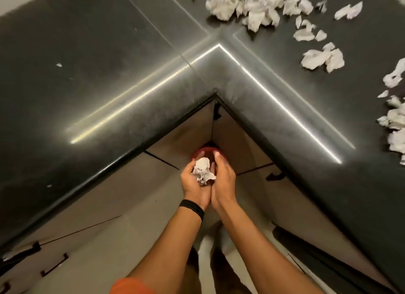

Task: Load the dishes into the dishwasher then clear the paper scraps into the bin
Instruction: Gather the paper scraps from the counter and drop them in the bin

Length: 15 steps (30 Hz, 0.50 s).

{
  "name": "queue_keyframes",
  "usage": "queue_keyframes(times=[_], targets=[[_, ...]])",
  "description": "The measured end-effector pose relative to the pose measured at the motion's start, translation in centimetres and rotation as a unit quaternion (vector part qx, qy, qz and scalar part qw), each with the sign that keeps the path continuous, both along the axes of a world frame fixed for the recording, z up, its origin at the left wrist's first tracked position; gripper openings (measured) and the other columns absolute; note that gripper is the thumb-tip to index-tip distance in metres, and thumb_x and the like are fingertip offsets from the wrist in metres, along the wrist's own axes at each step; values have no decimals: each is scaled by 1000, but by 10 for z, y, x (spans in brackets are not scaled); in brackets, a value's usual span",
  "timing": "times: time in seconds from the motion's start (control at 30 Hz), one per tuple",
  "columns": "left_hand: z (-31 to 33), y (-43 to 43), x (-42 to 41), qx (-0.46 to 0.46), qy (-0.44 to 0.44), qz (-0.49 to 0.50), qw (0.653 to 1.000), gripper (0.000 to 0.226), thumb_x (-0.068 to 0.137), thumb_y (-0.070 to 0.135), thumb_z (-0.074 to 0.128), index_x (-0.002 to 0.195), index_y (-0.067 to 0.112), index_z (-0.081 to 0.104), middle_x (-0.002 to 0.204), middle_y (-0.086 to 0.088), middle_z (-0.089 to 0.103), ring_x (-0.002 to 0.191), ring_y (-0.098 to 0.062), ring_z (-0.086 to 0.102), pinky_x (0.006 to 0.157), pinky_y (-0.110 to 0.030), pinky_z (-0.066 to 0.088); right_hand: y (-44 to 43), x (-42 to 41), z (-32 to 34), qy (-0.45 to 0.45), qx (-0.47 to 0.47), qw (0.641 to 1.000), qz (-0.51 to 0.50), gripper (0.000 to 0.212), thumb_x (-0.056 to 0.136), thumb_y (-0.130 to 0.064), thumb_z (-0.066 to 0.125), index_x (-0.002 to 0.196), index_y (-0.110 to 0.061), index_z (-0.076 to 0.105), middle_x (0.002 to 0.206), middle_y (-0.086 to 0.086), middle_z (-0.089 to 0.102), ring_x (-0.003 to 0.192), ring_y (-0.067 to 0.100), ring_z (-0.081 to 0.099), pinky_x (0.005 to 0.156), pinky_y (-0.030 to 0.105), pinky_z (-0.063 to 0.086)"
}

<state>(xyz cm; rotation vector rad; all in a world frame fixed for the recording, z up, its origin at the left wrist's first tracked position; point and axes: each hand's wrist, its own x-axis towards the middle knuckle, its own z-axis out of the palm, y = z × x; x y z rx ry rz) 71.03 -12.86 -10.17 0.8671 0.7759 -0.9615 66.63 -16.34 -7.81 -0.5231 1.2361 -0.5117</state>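
Note:
Below the inner corner of the worktop, my left hand point(194, 182) and my right hand point(223, 179) are cupped together around a crumpled wad of white paper scraps point(202, 170). The wad sits between both palms, fingers curled around it. Just beyond my fingertips stands a red bin point(205, 150) on the floor in the cabinet corner, mostly hidden by my hands. Many torn white paper scraps point(258, 6) lie on the dark L-shaped worktop point(109, 74) at the top right, with more paper scraps point(396, 127) along the right edge. No dishes or dishwasher are in view.
Beige cabinet fronts with dark handles point(54, 265) line both sides below the worktop. A cabinet handle point(274, 176) sticks out to the right of my hands. A tiny scrap point(58, 64) lies on the left worktop. My feet stand on the tiled floor below.

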Motion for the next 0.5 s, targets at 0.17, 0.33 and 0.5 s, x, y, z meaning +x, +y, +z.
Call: queue_keyframes(times=[0.17,0.33,0.5], targets=[[-136,-13,0,41,67,-22,997,46,104,40,43,131,9,63,117,-18,70,113,-35,62,108,-45,46,-5,5,-146,78,33,995,-45,24,101,-24,60,120,-12,69,117,13,72,101,26,69,88,40,56],[-260,-12,1,15,17,-95,995,30,110,21,37,119,9,63,100,1,75,102,-9,67,115,-28,39,-6,7,-260,42,65,996,-39,32,100,-23,61,125,-3,68,119,17,71,107,32,69,87,43,59],[-304,-7,6,4,16,-61,998,57,102,51,42,143,13,54,142,-20,58,132,-41,53,116,-54,38,-1,8,-308,11,106,991,-76,47,103,-40,55,138,-9,58,128,17,68,115,35,67,101,50,54]])
